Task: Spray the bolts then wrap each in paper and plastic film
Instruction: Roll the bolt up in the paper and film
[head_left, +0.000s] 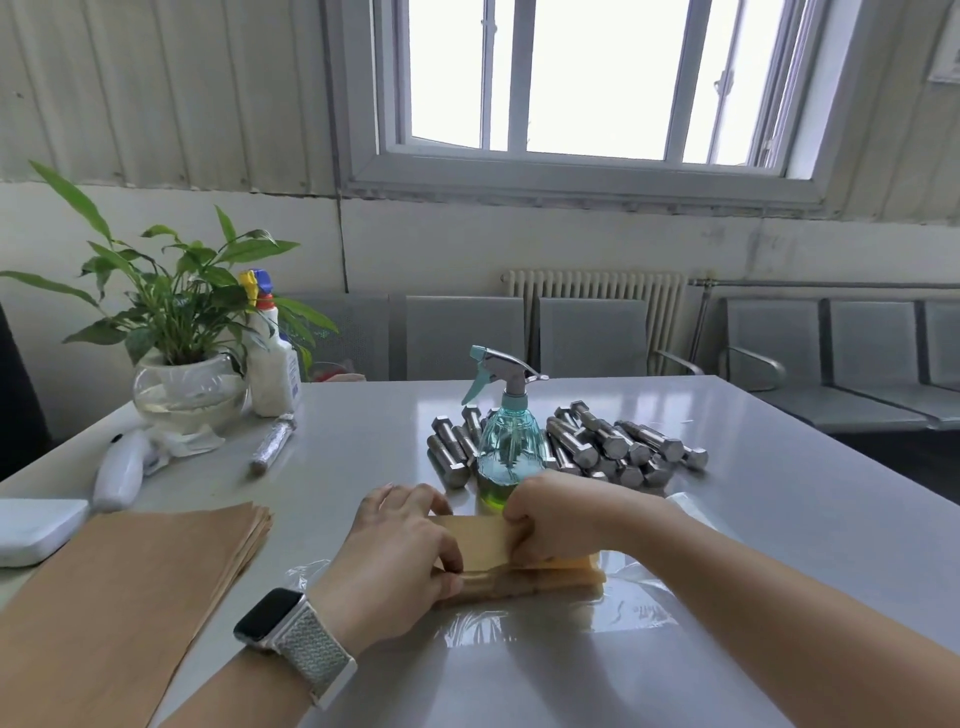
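head view shows our left hand (402, 553) and right hand (563, 519) curled around the paper-wrapped bolt (514, 564) on plastic film (623, 608), spray bottle (509, 441) just beyond our right hand.

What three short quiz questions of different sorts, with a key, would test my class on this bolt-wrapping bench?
1. True or false: the spray bottle stands in front of the pile of bolts.
2. Which lies under the paper bundle? A) plastic film B) a towel C) a tray
3. Fill in: the stack of brown paper sheets lies beside the person's ___ arm.

Key: 1 true; 2 A; 3 left. Both the left hand and the right hand grip the bundle.
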